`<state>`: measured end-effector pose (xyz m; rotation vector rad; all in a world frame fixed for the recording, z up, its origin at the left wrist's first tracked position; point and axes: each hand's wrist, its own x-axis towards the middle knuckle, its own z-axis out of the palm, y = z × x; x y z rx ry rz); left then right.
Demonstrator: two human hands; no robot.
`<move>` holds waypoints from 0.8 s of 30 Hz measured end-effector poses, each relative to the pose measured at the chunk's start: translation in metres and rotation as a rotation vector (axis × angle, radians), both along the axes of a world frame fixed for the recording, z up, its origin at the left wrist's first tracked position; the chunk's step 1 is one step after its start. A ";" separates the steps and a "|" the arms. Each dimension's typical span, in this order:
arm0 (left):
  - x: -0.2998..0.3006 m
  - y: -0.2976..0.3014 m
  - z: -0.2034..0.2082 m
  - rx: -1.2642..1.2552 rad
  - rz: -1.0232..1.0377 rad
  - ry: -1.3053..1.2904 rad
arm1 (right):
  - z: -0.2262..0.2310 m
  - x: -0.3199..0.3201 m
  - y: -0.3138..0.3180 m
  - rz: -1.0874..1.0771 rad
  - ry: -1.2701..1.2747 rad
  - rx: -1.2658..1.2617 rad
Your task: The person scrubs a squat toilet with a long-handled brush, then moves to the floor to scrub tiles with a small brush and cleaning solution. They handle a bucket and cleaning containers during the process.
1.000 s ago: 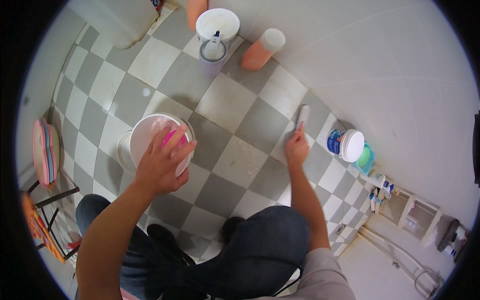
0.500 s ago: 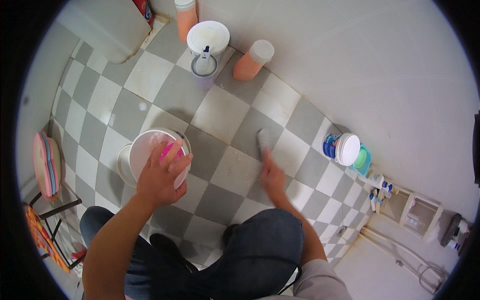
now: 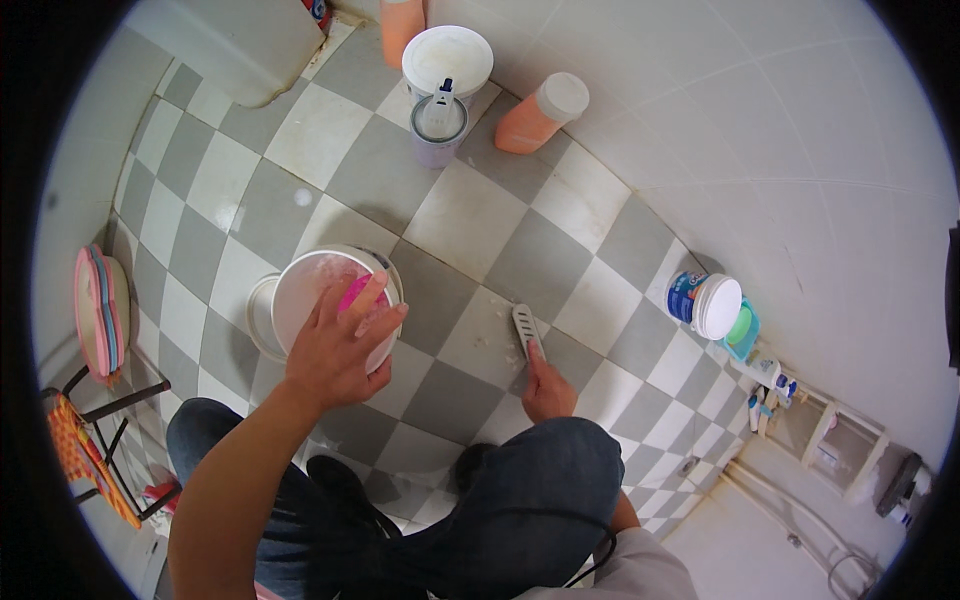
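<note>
My left hand (image 3: 335, 345) spreads open over the round white plastic bucket (image 3: 325, 300); my right hand (image 3: 547, 385) grips a flat grey scrub brush (image 3: 526, 330) against the glossy checkered floor (image 3: 480, 215).

Well beyond the grip, along the white tiled wall (image 3: 800, 150), stand a white lidded bucket (image 3: 447, 60), a grey pump container (image 3: 438, 125) and an orange bottle (image 3: 538, 112). Off to the right lies a blue tub (image 3: 705, 303); far left lean pink basins (image 3: 95, 312).

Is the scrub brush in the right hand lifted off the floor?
No, the right hand presses the white scrub brush flat against the checkered floor tiles, while the left hand rests on the white bucket.
</note>
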<state>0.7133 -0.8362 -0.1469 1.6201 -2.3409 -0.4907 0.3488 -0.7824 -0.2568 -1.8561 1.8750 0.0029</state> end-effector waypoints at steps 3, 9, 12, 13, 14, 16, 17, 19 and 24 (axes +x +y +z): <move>0.002 0.004 -0.004 0.015 0.014 -0.024 | -0.020 -0.004 -0.064 0.065 0.158 -0.036; 0.004 0.002 0.001 0.032 0.015 -0.016 | -0.007 0.006 -0.086 -0.092 0.030 0.116; -0.002 0.001 0.000 0.007 -0.014 0.002 | -0.018 -0.008 -0.015 0.221 0.111 0.221; 0.002 0.003 -0.001 0.023 -0.023 -0.026 | -0.008 -0.002 -0.020 0.263 0.127 0.337; 0.006 0.005 -0.001 0.040 -0.032 -0.055 | -0.005 0.005 -0.030 0.307 0.141 0.453; 0.005 0.004 0.004 0.067 -0.025 -0.070 | -0.016 -0.009 -0.082 0.206 0.153 0.201; 0.002 0.002 0.005 0.071 -0.025 -0.071 | -0.021 -0.016 -0.118 0.102 0.126 0.028; -0.002 -0.001 -0.001 0.030 -0.035 -0.042 | -0.028 -0.024 -0.181 -0.136 0.102 -0.351; -0.001 0.003 -0.001 0.025 -0.012 -0.052 | -0.047 -0.003 -0.140 -0.029 0.075 -0.239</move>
